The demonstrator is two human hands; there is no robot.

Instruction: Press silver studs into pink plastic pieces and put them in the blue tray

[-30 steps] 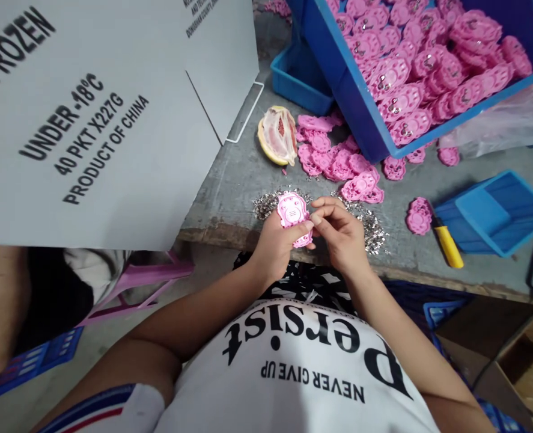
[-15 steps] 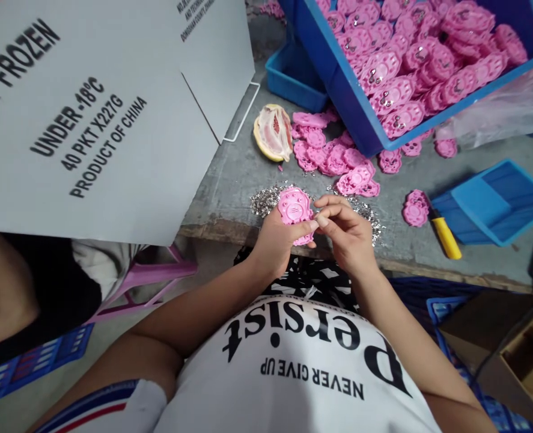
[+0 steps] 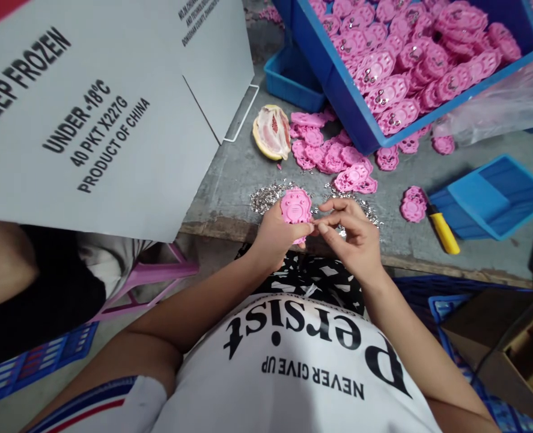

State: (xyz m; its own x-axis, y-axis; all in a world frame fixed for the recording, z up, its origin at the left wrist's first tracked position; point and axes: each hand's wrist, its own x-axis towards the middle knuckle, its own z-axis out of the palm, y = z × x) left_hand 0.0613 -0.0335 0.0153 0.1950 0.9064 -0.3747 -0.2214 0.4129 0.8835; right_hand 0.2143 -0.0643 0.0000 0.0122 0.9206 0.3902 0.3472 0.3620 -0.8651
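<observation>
Two hands meet just above the near edge of the grey table [image 3: 230,224], which runs from left to right under the wrists. On the left, a big cardboard flap [image 3: 113,120] hangs over the table corner and comes near to the left hand [image 3: 273,236]. On the right, a bare strip of table lies between the right hand [image 3: 355,242] and a yellow-handled tool [image 3: 441,231]. Beyond the hands there is a heap of small silver parts [image 3: 266,197], then some free surface before the loose pink pieces [image 3: 333,159] and the blue bin [image 3: 338,102].

The left hand grips a pink piece [image 3: 295,207] between thumb and fingers. Its face is turned up, its long axis goes away from the person, and the rounded end points to the far side of the table. The right thumb and forefinger are pressed together at its lower right rim; what is between them is too small to tell.
</observation>
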